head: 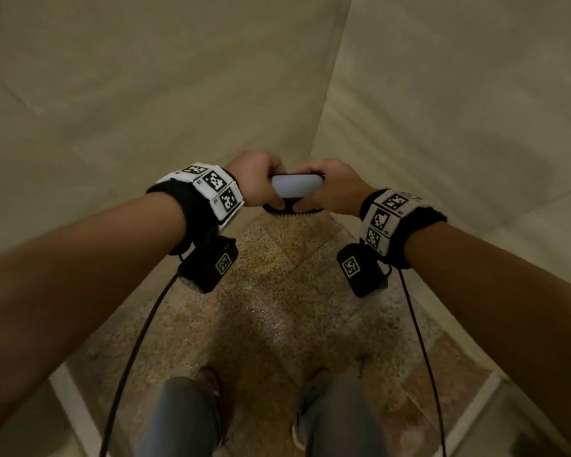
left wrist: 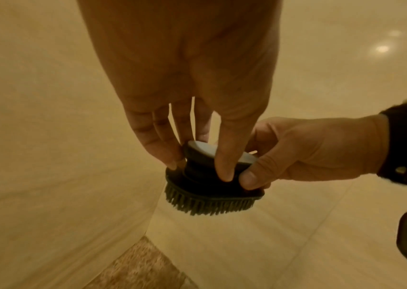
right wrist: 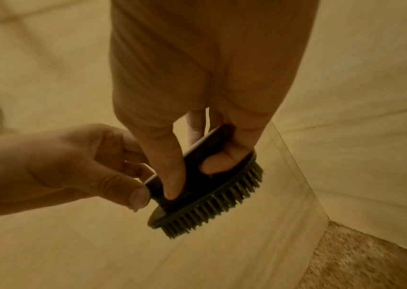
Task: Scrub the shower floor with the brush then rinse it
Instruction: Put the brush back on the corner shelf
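A small dark scrub brush (head: 294, 192) with a pale grey top pad and short dark bristles hangs in the air at chest height, well above the speckled shower floor (head: 271, 311). My left hand (head: 256, 183) pinches its left end and my right hand (head: 330, 186) pinches its right end. In the left wrist view the brush (left wrist: 210, 185) sits between my left fingertips and the right thumb, bristles down. The right wrist view shows the brush (right wrist: 210, 195) tilted, with my right fingers curled through its handle loop.
Beige tiled walls (head: 145, 94) meet in a corner just behind the brush. My two feet (head: 208, 380) in shoes stand on the wet speckled floor. A white frame edge (head: 66, 394) runs low at both sides. Cables hang from both wrist units.
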The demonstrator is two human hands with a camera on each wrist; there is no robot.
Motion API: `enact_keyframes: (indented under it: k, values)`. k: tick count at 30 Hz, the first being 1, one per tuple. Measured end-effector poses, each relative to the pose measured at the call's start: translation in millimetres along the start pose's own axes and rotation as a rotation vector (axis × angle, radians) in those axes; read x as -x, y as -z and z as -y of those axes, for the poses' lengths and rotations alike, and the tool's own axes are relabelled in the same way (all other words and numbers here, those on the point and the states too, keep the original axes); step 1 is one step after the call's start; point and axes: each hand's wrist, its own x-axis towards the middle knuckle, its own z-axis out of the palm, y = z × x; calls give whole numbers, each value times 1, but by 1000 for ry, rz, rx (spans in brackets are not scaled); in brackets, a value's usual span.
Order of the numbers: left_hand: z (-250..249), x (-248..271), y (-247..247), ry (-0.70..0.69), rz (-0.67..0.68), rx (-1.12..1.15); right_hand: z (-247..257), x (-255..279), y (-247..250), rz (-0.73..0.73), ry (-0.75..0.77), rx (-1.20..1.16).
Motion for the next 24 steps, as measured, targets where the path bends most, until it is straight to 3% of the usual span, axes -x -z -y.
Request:
enact_keyframes:
  k: [6, 13, 19, 24]
  values:
    - [-56, 53, 83, 39, -27, 201, 76, 46, 74, 0, -20, -132]
    - [-84, 96, 139, 36, 13, 423, 135, 79, 117, -44, -24, -144]
    - [-83, 111, 165, -4, -3, 460, 163, 85, 123, -64, -7, -97]
    - [-64, 112, 153, 15, 20, 451, 161, 76, 95, -2, -33, 14]
